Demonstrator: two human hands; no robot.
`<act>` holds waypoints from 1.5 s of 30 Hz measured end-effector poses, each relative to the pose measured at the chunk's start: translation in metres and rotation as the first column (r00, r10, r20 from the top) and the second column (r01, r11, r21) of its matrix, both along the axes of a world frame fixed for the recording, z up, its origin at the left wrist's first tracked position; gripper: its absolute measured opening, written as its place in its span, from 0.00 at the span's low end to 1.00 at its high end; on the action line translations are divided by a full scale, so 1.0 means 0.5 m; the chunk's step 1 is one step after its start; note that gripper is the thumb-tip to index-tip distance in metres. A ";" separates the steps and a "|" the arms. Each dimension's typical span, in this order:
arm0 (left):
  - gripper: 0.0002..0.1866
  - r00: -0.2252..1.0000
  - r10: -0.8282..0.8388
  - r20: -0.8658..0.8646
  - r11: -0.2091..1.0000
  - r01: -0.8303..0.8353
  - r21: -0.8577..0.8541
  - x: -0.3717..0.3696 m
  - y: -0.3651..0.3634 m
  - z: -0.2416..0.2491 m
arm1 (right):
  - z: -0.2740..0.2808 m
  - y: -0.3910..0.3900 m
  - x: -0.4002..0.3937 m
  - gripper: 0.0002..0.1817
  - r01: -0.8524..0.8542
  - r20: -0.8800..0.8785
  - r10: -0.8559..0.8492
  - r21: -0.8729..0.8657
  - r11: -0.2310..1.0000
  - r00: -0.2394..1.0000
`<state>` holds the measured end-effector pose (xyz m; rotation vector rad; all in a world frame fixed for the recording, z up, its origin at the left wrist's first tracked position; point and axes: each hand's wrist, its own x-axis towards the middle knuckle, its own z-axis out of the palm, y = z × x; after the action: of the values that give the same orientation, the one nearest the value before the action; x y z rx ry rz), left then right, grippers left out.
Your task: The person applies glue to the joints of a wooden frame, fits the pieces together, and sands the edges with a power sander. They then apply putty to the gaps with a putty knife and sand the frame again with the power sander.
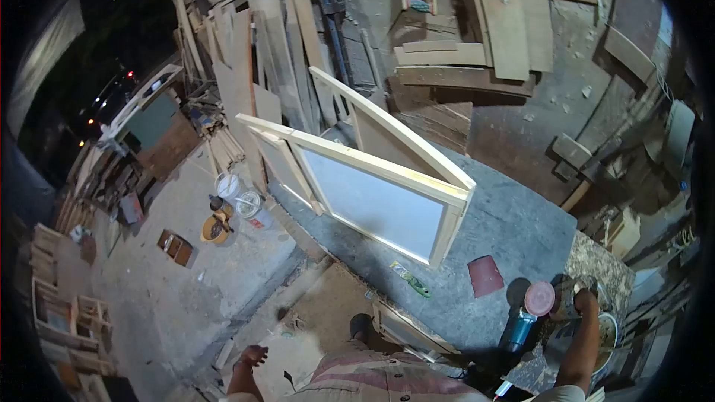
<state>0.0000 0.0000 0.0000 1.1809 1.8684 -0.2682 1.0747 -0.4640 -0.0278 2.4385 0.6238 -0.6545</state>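
My right hand point(586, 300) reaches down at the right, over the rim of a bucket point(612, 331), beside a brownish container. Its fingers are curled, and what they grip is hard to make out. Held low on the left, my left hand point(254, 356) is empty, with its fingers apart. Close to my right hand stands a teal power sander point(521, 330) with a round pink disc. A maroon piece of sandpaper point(485, 276) and a green-handled brush point(411, 280) lie on the grey worktop point(514, 216). Pale wooden frames with panels point(380, 193) stand on edge there, set at an angle.
On the floor to the left are a white-lidded bucket point(253, 208), a yellow bowl point(215, 229) and a small brown box point(175, 247). Planks point(279, 59) lean at the back. Boards point(514, 22) lie beyond the worktop. Another frame point(410, 331) leans below its near edge.
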 end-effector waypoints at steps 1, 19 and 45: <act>0.24 1.000 0.018 0.010 1.000 -0.018 -0.002 0.008 -0.022 -0.015 | 0.060 0.006 -0.029 0.13 0.102 0.041 -0.105 0.060 0.993 0.994; 0.23 0.974 -0.218 0.064 0.908 0.178 0.378 0.056 0.068 0.018 | 0.051 0.074 0.020 0.22 -0.047 0.059 0.057 -0.159 0.986 0.997; 0.18 0.903 -0.398 0.159 0.696 0.184 0.694 0.279 0.732 0.054 | 0.902 0.594 -0.348 0.10 -0.276 0.358 -0.189 0.892 0.357 0.914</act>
<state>0.1394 0.3659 0.0272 1.9013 1.5173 0.4457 0.9005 -0.1671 0.4231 3.4330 1.0924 0.4879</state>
